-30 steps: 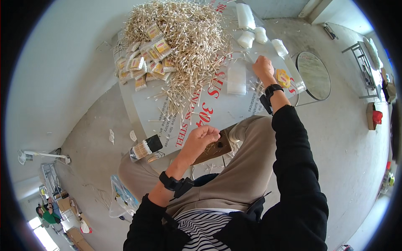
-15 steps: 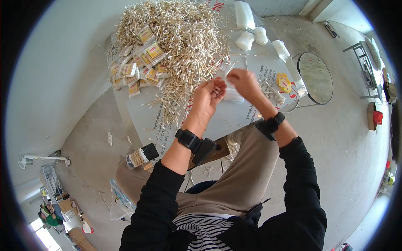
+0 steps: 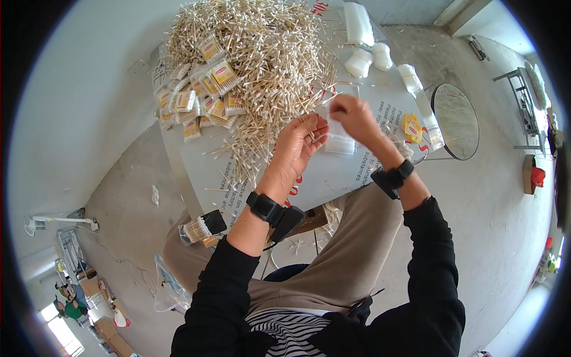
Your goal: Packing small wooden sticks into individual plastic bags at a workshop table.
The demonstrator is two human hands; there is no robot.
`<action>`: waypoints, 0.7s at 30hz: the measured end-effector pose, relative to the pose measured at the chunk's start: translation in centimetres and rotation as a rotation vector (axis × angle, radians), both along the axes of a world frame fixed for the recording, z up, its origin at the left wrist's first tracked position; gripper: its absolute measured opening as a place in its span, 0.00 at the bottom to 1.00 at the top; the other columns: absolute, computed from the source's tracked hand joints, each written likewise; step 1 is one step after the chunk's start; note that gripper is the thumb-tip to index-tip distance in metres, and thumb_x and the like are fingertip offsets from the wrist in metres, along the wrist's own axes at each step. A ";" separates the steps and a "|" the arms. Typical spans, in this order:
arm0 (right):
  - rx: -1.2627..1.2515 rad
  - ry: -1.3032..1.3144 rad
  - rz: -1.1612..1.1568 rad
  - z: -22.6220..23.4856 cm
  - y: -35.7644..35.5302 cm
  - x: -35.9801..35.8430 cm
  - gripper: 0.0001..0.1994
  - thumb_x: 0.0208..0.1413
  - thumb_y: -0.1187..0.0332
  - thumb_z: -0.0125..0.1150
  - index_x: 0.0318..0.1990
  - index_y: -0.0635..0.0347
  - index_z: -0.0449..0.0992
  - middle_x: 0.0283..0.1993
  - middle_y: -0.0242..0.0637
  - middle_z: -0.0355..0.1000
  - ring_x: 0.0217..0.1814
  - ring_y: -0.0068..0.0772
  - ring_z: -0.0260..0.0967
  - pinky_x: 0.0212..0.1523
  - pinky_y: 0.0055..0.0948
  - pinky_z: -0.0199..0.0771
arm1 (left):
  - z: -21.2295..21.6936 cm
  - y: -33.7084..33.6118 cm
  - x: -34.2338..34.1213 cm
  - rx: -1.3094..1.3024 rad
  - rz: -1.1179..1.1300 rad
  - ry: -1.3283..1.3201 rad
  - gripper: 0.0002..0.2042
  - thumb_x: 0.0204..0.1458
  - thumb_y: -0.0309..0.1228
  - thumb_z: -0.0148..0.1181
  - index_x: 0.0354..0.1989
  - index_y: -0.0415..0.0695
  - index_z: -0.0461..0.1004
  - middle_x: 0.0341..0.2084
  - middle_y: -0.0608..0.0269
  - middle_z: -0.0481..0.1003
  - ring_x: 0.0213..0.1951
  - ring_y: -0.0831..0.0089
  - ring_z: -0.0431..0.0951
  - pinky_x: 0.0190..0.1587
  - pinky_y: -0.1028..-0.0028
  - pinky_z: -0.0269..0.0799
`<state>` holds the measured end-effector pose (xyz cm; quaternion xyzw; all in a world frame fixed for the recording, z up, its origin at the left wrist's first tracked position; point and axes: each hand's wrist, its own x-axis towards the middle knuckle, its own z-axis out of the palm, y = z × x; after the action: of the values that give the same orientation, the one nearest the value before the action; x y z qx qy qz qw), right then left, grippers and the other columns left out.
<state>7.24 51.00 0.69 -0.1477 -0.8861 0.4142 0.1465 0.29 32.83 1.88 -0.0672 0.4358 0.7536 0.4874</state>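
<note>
Clear plastic bag (image 3: 340, 132) pinched in right hand (image 3: 355, 116); left hand (image 3: 299, 143) cupped open beside it. Swabs could spill onto desk (image 3: 333, 178) if pinch slackens.

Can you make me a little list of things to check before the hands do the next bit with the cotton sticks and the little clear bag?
1. Clear bag held: ok, the right hand pinches its top edge above the table.
2. Left hand ready: ok, it is open, palm up, right beside the bag.
3. Sticks in the left hand: cannot tell, too small to see.
4. Bag mouth open: cannot tell, the plastic is see-through and the fingers hide it.
5. Loose cotton sticks close by: ok, a big pile lies just beyond the hands.
6. Filled packs out of the way: ok, they sit on the pile's left side.
</note>
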 end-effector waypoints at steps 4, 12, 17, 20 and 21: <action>0.161 -0.034 -0.176 -0.2 3.1 -0.9 0.07 0.51 0.70 0.59 0.37 0.55 0.81 0.37 0.48 0.78 0.42 0.53 0.77 0.43 0.44 0.76 | -0.5 0.7 0.4 0.077 0.036 -0.072 0.10 0.66 0.27 0.50 0.50 0.38 0.73 0.46 0.50 0.79 0.50 0.59 0.80 0.57 0.59 0.75; 0.446 -0.454 -0.325 -1.9 7.0 -3.9 0.14 0.52 0.73 0.54 0.45 0.54 0.81 0.54 0.50 0.74 0.51 0.56 0.76 0.50 0.47 0.77 | 0.6 -1.3 0.9 0.133 -0.007 -0.073 0.09 0.67 0.27 0.47 0.46 0.38 0.72 0.46 0.46 0.78 0.50 0.55 0.79 0.60 0.53 0.74; 0.522 -0.481 -0.305 -1.7 6.4 -3.7 0.13 0.54 0.73 0.53 0.44 0.62 0.80 0.53 0.48 0.75 0.54 0.54 0.76 0.53 0.45 0.77 | 0.3 -2.2 0.9 0.127 -0.003 -0.049 0.09 0.66 0.27 0.47 0.46 0.37 0.72 0.44 0.46 0.78 0.49 0.54 0.80 0.59 0.53 0.75; 0.518 -0.415 -0.362 -2.3 7.8 -2.5 0.07 0.54 0.69 0.57 0.37 0.59 0.78 0.46 0.47 0.76 0.49 0.52 0.75 0.48 0.46 0.76 | 0.4 -1.5 1.2 0.150 -0.028 -0.053 0.09 0.66 0.27 0.48 0.46 0.36 0.73 0.42 0.47 0.79 0.48 0.55 0.80 0.58 0.53 0.76; 0.516 -0.414 -0.358 -1.9 7.5 -2.3 0.07 0.54 0.69 0.57 0.37 0.59 0.78 0.46 0.47 0.76 0.49 0.52 0.75 0.48 0.46 0.76 | 0.4 -1.6 1.2 0.153 -0.023 -0.055 0.08 0.65 0.27 0.48 0.45 0.36 0.72 0.41 0.48 0.79 0.46 0.56 0.80 0.56 0.54 0.77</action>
<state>4.92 58.51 -1.25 -0.3392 -0.9323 0.1063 0.0666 1.47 31.28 2.25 -0.0456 0.3643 0.7769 0.5115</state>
